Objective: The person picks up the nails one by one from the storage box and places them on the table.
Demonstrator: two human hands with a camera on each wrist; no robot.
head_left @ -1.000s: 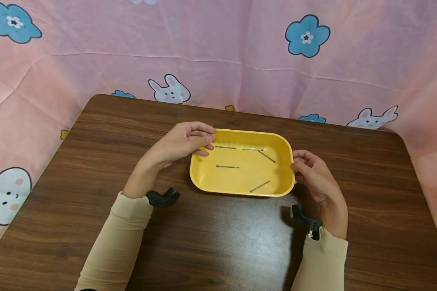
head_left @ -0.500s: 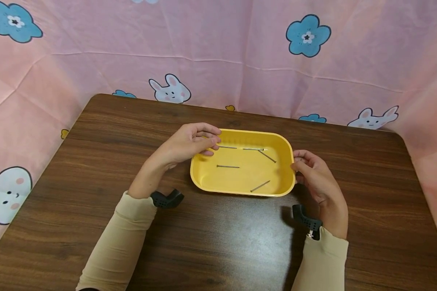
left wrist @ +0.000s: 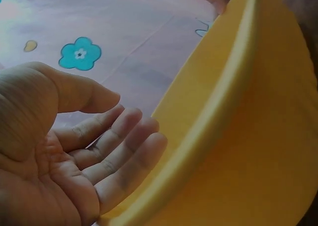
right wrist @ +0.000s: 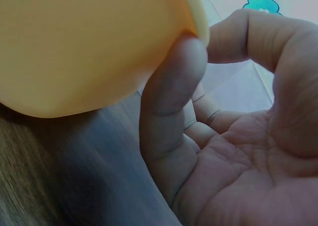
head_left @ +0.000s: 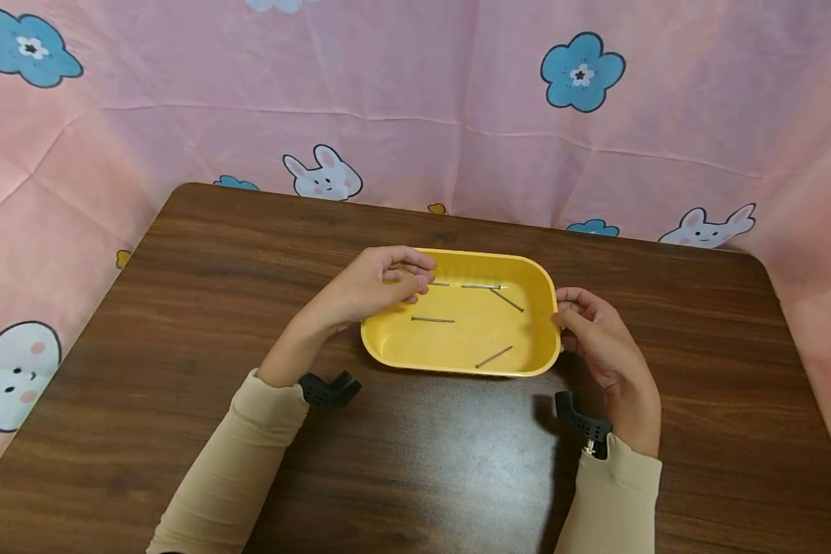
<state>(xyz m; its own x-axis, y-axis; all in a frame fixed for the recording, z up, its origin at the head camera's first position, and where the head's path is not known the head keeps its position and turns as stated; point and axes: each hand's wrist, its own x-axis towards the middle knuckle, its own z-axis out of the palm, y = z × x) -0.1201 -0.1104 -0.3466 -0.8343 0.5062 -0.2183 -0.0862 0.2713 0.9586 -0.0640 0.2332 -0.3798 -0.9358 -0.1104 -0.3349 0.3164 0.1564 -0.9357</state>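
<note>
Left hand (head_left: 370,288) relaxed over smooth yellow tray (head_left: 526,269); right hand (head_left: 595,335) pinches its rim.

Yellow tray (head_left: 542,323), nails (head_left: 432,319) inside

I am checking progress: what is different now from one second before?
The left hand moved right, over the yellow tray rim toward the far-left nail; its fingers now cover part of it. The right hand stays at the tray's right edge; the other nails did not move.
</note>
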